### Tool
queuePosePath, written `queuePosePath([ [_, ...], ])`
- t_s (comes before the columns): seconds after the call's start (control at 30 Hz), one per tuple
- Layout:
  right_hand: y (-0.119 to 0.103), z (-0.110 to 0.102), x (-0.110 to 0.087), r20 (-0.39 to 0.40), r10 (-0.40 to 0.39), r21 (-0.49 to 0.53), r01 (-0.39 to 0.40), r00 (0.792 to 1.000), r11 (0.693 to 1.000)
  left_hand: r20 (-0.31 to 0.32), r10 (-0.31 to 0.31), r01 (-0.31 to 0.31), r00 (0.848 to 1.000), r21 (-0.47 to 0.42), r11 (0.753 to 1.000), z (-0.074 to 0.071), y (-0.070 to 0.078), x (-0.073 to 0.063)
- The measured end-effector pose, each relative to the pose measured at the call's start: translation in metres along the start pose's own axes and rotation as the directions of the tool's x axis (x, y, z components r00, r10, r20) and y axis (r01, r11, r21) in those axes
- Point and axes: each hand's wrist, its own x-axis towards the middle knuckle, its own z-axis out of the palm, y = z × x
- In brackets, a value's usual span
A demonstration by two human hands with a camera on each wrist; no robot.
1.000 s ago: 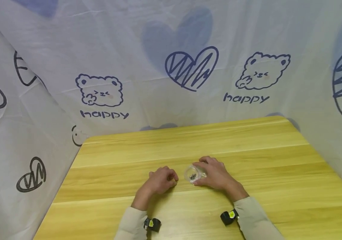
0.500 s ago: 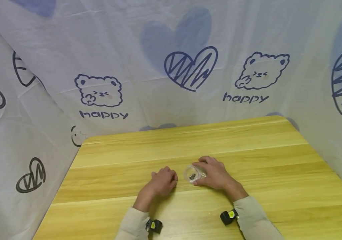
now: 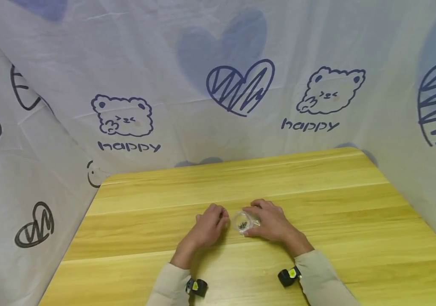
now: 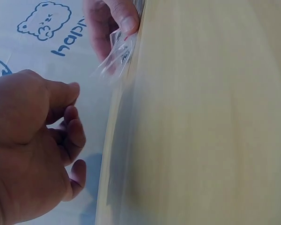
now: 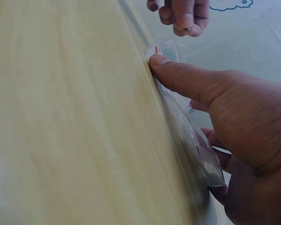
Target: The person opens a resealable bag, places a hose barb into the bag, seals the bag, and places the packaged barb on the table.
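Note:
A clear plastic zip bag (image 3: 237, 217) lies on the table with its mouth spread toward the left, several tiny dark metallic pieces (image 3: 243, 225) inside; their exact kind is too small to tell. My right hand (image 3: 273, 222) holds the bag, thumb on its near side and fingers on the far side. In the right wrist view the bag (image 5: 196, 145) trails beneath that palm. Just left of the mouth is my left hand (image 3: 209, 226), apart from the bag. The right wrist view shows its fingertips pinching a tiny metal piece (image 5: 188, 29).
The wood-grain table (image 3: 156, 195) extends around both hands. Behind it and at the sides hangs a pale cloth (image 3: 187, 127) printed with hearts and bears. Black wrist cameras (image 3: 198, 288) sit at both cuffs.
My left hand has shifted slightly forward and turned its fingertips up toward the bag's mouth. My right hand and the bag stay in place, while the head view has drifted a little.

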Motion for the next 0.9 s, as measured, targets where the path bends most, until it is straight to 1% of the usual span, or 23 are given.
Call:
queuePosePath([
  [0.13,-0.001,0.0,0.0,-0.005,-0.003,-0.012,0.003,1.0,1.0,-0.042,0.012,-0.012,0.999,-0.006,1.0,0.002,0.004,0.002],
  [0.23,-0.001,0.0,-0.001,-0.008,-0.006,-0.02,0.006,1.0,1.0,-0.05,0.015,-0.016,0.999,-0.024,1.0,0.003,0.007,0.004],
  [0.43,-0.003,0.0,-0.002,-0.002,0.002,-0.024,-0.002,1.0,1.0,-0.019,0.038,-0.039,0.999,-0.035,0.999,0.008,0.014,0.009],
  [0.6,-0.005,0.0,-0.003,0.0,0.0,-0.021,0.0,1.0,1.0,-0.004,0.034,-0.034,0.999,-0.031,0.999,0.013,0.018,0.012],
  [0.77,-0.006,-0.001,-0.003,0.0,0.002,-0.019,-0.002,1.0,1.0,0.01,0.03,-0.029,1.0,-0.037,0.999,0.013,0.02,0.012],
  [0.9,-0.005,-0.002,-0.003,-0.004,0.002,-0.033,-0.002,1.0,0.999,0.008,0.033,-0.033,0.999,-0.041,0.999,0.013,0.02,0.012],
])
